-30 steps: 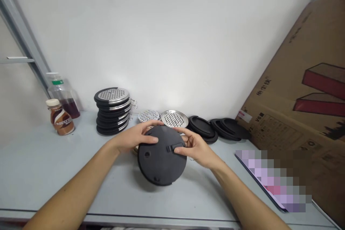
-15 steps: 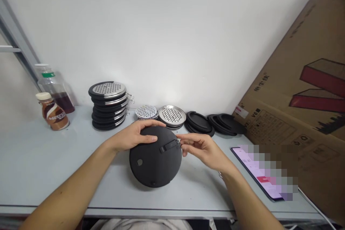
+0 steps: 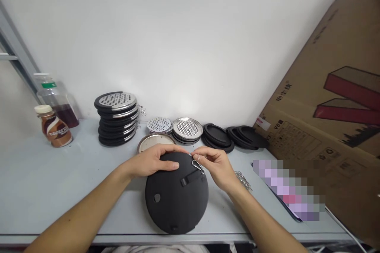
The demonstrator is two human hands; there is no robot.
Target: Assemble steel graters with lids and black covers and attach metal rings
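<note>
A round black disc [image 3: 175, 201] with a short strap and a small hole stands tilted above the table's front part. My left hand [image 3: 152, 162] grips its upper left edge, thumb on the near face and fingers behind. At the upper right rim, my right hand [image 3: 216, 166] pinches, with thumb and forefinger closed, at the end of a small metal clip [image 3: 196, 165]. A shiny bit shows between those fingertips, too small to make out. Behind the disc lies a plain metal round plate [image 3: 151, 140], partly covered by my left hand.
At the back stand a stack of black-rimmed grater discs [image 3: 117, 120], perforated metal discs [image 3: 159, 125], grater plates [image 3: 187, 129] and black covers [image 3: 218, 136]. Metal clips [image 3: 244, 181] lie beside my right forearm. Bottles [image 3: 56, 130], a phone [image 3: 285, 189] and a large carton [image 3: 320, 126] flank the workspace.
The black disc and both hands have moved lower in view, uncovering the metal plate behind. My right fingers have shifted to the rim's top, and the clip now shows more fully below them.
</note>
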